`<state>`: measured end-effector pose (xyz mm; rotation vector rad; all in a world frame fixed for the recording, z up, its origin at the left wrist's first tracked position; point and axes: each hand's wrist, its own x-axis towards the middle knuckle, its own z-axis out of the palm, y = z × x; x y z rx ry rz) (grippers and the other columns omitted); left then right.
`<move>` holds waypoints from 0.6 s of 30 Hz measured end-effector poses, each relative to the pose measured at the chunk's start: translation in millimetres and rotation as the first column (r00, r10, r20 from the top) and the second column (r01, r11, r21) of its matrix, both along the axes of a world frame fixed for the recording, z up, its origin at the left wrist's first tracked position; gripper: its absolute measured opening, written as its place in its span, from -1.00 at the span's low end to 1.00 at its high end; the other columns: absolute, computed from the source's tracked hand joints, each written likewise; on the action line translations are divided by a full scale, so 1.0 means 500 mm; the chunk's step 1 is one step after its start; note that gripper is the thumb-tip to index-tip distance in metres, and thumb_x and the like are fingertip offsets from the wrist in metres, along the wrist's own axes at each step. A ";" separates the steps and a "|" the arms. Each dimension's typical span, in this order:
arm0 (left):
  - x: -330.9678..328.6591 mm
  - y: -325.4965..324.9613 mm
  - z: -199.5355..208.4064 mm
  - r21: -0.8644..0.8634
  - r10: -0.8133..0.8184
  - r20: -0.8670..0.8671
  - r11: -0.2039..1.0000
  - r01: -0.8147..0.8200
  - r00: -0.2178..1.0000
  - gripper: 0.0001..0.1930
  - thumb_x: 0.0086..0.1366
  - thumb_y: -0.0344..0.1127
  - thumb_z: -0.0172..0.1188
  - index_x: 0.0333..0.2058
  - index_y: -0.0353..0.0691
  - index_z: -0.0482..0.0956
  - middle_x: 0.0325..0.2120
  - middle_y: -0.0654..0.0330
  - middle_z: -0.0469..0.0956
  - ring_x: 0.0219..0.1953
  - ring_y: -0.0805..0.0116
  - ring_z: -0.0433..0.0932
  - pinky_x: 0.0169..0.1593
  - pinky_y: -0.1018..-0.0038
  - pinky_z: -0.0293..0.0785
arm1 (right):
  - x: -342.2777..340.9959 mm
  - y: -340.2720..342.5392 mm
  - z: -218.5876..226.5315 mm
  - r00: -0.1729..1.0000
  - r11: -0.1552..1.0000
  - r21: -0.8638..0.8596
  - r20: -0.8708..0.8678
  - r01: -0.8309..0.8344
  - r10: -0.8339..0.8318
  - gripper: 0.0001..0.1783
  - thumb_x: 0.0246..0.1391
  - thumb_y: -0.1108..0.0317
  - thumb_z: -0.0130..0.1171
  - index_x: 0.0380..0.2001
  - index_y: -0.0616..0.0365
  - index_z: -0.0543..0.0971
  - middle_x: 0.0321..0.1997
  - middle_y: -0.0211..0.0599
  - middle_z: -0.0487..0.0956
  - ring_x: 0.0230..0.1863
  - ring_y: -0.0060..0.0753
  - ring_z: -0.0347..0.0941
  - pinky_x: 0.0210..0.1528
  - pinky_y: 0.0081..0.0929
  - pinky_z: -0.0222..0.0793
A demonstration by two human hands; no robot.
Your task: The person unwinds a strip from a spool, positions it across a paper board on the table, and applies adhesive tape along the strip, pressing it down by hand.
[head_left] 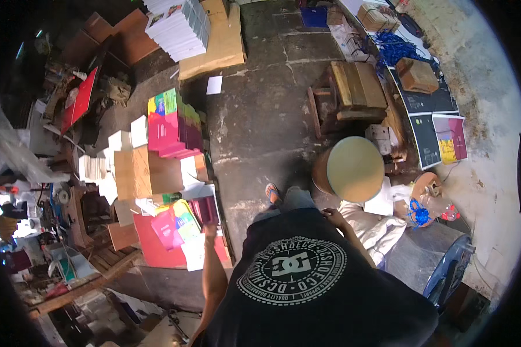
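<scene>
The person's left hand (210,229) reaches out to the near edge of a maroon stack of booklets (202,209), which lies on a red-topped worktable (146,240) to the person's left; the fingers are too small and dark to tell whether they grip the stack or only rest against it. Just left of that stack lie printed covers (182,221) in magenta, yellow and green, with a white sheet (193,254) below them at the table's edge. Beyond stands a brown cardboard box (147,173), and behind it a taller pile of magenta booklets (173,134) with multicoloured covers on top. The right hand (333,217) hangs by the person's right thigh, near a drum with a round, tan top (356,169); its fingers look loosely curled, though whether they hold anything cannot be told. Crumpled pale cloth (371,226) lies just beside the right forearm.
</scene>
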<state>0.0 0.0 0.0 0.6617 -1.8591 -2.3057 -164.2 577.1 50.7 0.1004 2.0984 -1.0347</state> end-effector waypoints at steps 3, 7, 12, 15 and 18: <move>-0.119 -0.197 0.085 -0.382 0.132 0.287 0.924 -0.013 0.949 -0.73 0.32 -0.27 0.14 -0.13 -0.36 0.56 -0.39 0.17 0.61 -0.46 0.42 0.58 -0.46 0.54 0.47 | -0.042 -0.119 -0.021 0.997 0.995 -0.065 -0.017 0.078 -0.079 -0.58 0.18 0.14 0.12 -0.17 0.36 0.61 -0.24 -0.10 0.67 -0.22 -0.30 0.59 -0.09 -0.41 0.44; -0.537 -0.289 0.238 -0.556 0.169 0.436 0.823 0.117 0.884 -0.71 0.36 -0.22 0.16 -0.17 -0.39 0.56 -0.40 0.08 0.63 -0.38 0.39 0.61 -0.33 0.48 0.55 | -0.021 -0.081 -0.245 0.986 0.986 -0.034 -0.029 0.165 -0.166 -0.58 0.15 0.06 0.13 -0.21 0.22 0.66 -0.32 -0.20 0.68 -0.38 -0.28 0.57 -0.29 -0.36 0.43; -0.702 -0.408 0.027 -0.068 -0.150 -0.014 0.987 0.149 0.989 -0.49 0.34 0.07 0.09 -0.04 -0.32 0.51 -0.19 0.08 0.59 -0.24 0.23 0.58 -0.20 0.30 0.54 | -0.173 -0.177 -0.339 0.977 0.980 -0.031 0.090 0.197 -0.194 -0.63 0.17 0.08 0.09 -0.29 0.17 0.66 -0.36 -0.23 0.67 -0.42 -0.25 0.56 -0.36 -0.32 0.43; -0.770 -0.314 -0.085 -0.095 -0.341 0.274 0.921 0.378 0.899 -0.51 0.37 0.03 0.00 0.00 -0.31 0.48 -0.12 0.03 0.55 -0.20 0.15 0.56 -0.16 0.17 0.51 | -0.366 -0.227 -0.326 0.966 0.969 0.080 0.098 0.233 -0.240 -0.66 0.19 0.13 0.05 -0.35 0.17 0.65 -0.37 -0.22 0.66 -0.38 -0.25 0.56 -0.35 -0.31 0.43; -0.746 -0.231 -0.069 -0.055 -0.266 0.778 0.873 0.485 0.568 -0.54 0.37 0.00 -0.01 -0.01 -0.29 0.48 -0.17 0.04 0.55 -0.23 0.13 0.55 -0.21 0.15 0.48 | -0.598 -0.225 -0.336 0.965 0.947 0.232 0.084 0.224 -0.249 -0.67 0.22 0.18 0.01 -0.40 0.17 0.64 -0.37 -0.22 0.65 -0.34 -0.24 0.57 -0.34 -0.30 0.43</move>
